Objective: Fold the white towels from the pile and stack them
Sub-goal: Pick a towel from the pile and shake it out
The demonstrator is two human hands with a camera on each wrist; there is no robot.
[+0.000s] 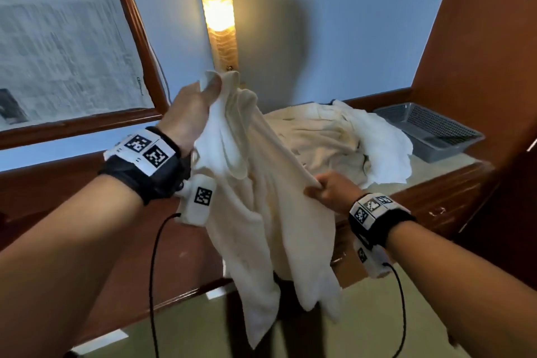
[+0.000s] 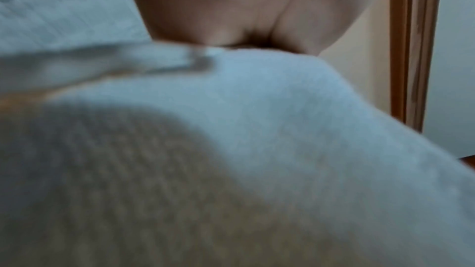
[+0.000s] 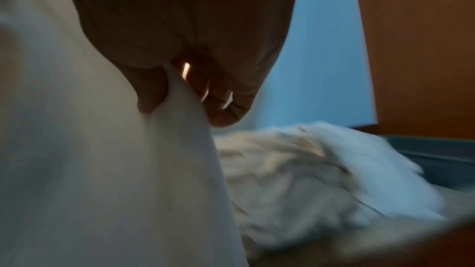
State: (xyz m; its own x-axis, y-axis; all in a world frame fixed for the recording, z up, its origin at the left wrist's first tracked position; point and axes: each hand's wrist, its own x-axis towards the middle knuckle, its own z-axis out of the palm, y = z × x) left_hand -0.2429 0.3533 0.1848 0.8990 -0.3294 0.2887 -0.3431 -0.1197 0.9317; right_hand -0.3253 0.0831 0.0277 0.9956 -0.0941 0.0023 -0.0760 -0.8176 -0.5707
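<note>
A limp white terry towel (image 1: pixel 261 197) hangs in the air in front of the wooden surface (image 1: pixel 453 180). The left hand (image 1: pixel 189 113) pinches its raised top corner; the right hand (image 1: pixel 334 189), lower, has its grip clamped on an edge. The pile of crumpled white towels (image 1: pixel 343 139) lies on the surface beside a grey mesh plastic basket (image 1: pixel 430 131).

The towel (image 1: pixel 261 183) is soft, matt white cloth with a nubbly terry weave, plain in the left wrist view. The pile (image 1: pixel 334 139) behind is the same rumpled cloth. The basket (image 1: pixel 430 131) looks like grey plastic mesh. The dresser (image 1: pixel 421 200) is glossy reddish wood, as is the window frame (image 1: pixel 136 38).
</note>
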